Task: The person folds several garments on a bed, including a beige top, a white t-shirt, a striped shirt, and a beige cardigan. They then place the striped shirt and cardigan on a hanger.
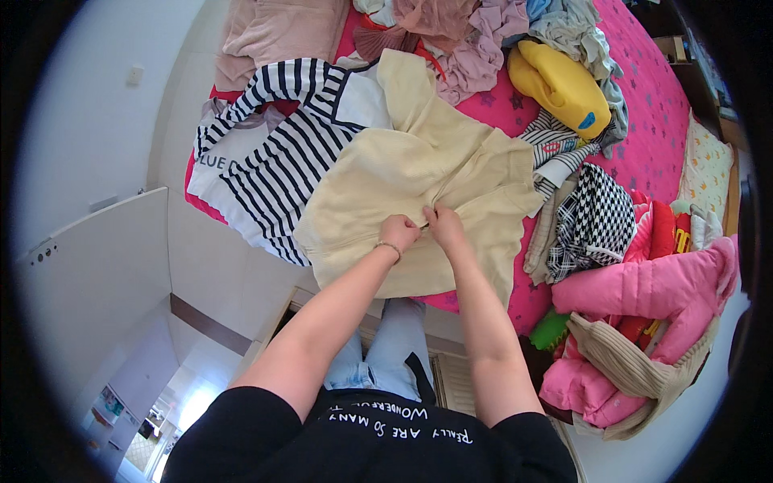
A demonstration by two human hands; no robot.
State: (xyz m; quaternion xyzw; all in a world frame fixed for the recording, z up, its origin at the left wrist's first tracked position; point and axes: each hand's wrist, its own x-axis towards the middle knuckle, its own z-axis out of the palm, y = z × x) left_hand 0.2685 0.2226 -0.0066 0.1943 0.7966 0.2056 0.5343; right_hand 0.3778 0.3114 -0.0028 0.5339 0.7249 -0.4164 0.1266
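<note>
A cream knitted cardigan (386, 175) lies spread over the near edge of a bed with a pink star-patterned cover. Both hands meet at its front opening, close together. My left hand (401, 233), with a bracelet at the wrist, pinches one edge of the knit. My right hand (444, 226) grips the edge just beside it. The fingertips partly hide what lies between them. A black-and-white striped top (296, 163) lies to the left, partly beneath the cardigan.
Pink folded fabric (284, 30) and a heap of clothes (471, 36) lie at the far side. A yellow plush item (558, 90), a houndstooth garment (598, 211) and a pink padded jacket (640, 290) are on the right. A white panel (109, 253) stands at left.
</note>
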